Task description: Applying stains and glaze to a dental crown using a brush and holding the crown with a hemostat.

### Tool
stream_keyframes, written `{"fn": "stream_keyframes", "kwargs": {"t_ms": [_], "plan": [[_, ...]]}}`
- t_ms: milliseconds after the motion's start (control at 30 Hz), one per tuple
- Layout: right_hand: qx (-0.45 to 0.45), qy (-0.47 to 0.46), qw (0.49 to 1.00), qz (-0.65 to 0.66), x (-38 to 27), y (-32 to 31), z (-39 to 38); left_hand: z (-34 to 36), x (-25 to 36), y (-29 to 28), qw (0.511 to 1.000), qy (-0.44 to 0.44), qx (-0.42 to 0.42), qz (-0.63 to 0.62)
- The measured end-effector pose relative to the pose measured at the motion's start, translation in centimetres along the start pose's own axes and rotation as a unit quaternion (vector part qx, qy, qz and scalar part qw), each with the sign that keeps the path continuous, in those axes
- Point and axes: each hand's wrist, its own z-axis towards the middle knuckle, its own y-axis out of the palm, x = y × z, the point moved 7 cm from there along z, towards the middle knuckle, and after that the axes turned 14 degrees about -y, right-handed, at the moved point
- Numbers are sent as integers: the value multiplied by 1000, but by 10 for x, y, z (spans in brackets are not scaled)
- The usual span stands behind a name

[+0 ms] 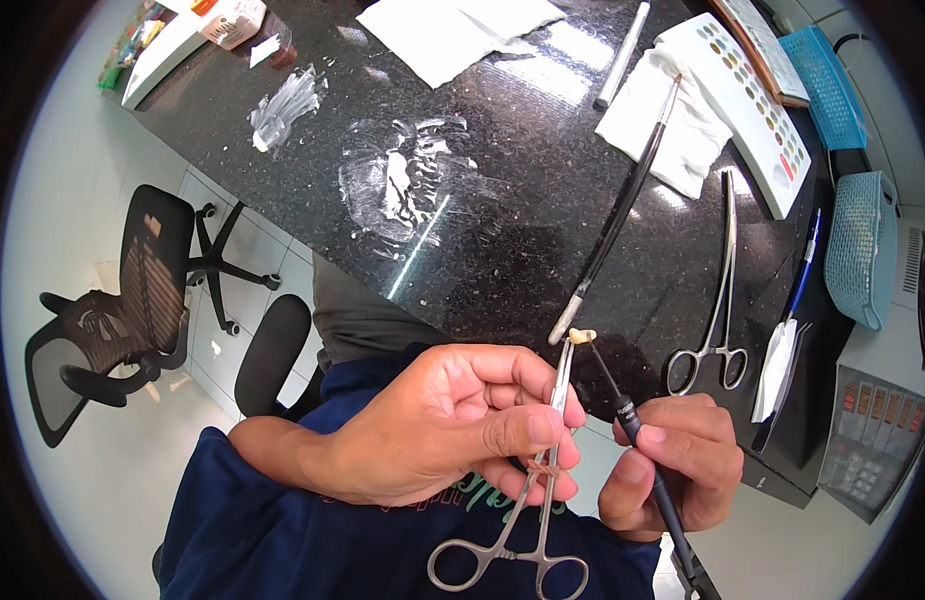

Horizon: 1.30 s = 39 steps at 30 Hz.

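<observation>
My left hand (pixel 453 425) is wrapped round a pair of steel locking forceps (pixel 562 382), its ring handles hanging below near my shirt. Their jaws grip a small cream, tooth-like piece (pixel 583 337), which looks like a dental crown, above the table's near edge. Between the thumb and fingers of my right hand (pixel 688 455) is a slim black pen-like tool (pixel 671 515). Its fine dark tip meets or nearly meets the tooth-like piece; I cannot tell whether they touch. A black-handled brush (pixel 621 208) lies just beyond, with its bristles on a white cloth (pixel 691 150).
A second pair of steel forceps (pixel 725 275) lies right, beside a blue pen-like tool (pixel 808 255). Behind are a white tray with round wells (pixel 783 185) and blue baskets (pixel 861 245). White paste (pixel 398 185) is smeared on the black tabletop (pixel 513 260). An office chair (pixel 153 250) stands left.
</observation>
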Motion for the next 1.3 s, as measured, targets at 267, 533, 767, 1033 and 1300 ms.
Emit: {"fn": "stream_keyframes", "kwargs": {"t_ms": [267,533,767,1033,1300], "plan": [[0,9,1000,-6,-1,-2,-1,0,0,-1,1000,1,-8,-2],[-5,5,1000,4,-1,-1,0,0,0,0,1000,0,-8,-3],[-3,-1,1000,23,-1,-3,0,0,0,-1,1000,10,-6,-1],[20,-6,999,28,0,-6,-5,2,-1,-2,999,34,6,11],[12,1,999,31,2,-2,-3,3,0,-2,999,44,-1,5]]}}
